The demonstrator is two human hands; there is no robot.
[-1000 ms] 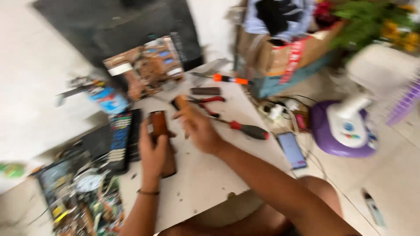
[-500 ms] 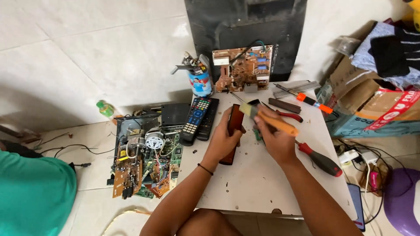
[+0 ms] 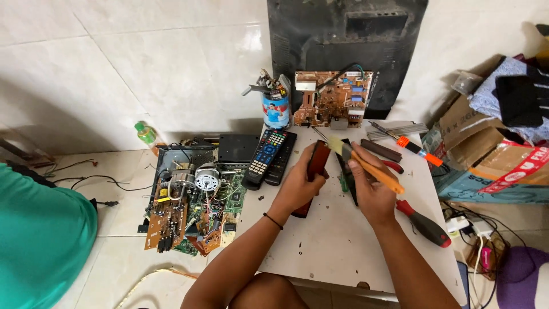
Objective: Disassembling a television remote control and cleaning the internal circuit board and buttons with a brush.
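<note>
Two cardboard boxes (image 3: 486,143) stacked at far right beside table, brown w/ red-and-white tape strip, dark and blue cloth piled on top. One blue-labelled can (image 3: 275,110) upright at table's back edge, left of one brown circuit board (image 3: 331,98) leaning against black panel (image 3: 346,46). One small green bottle (image 3: 146,134) on floor by wall. Two black remotes (image 3: 269,157) side by side at table's left edge. Two screwdrivers: orange-handled (image 3: 412,146) at back right, red-and-black (image 3: 426,223) near right wrist. One open chassis of boards and wires (image 3: 191,200) on floor, left of white table (image 3: 343,246).

Left hand (image 3: 297,186) wrapped round dark reddish-brown long casing (image 3: 314,171), held upright-ish over table centre, lower end near tabletop. Right hand (image 3: 372,191) closed on orange-handled paintbrush (image 3: 366,163), bristles at casing's top end. Black slim part (image 3: 346,171) just right of casing, partly hidden.
</note>
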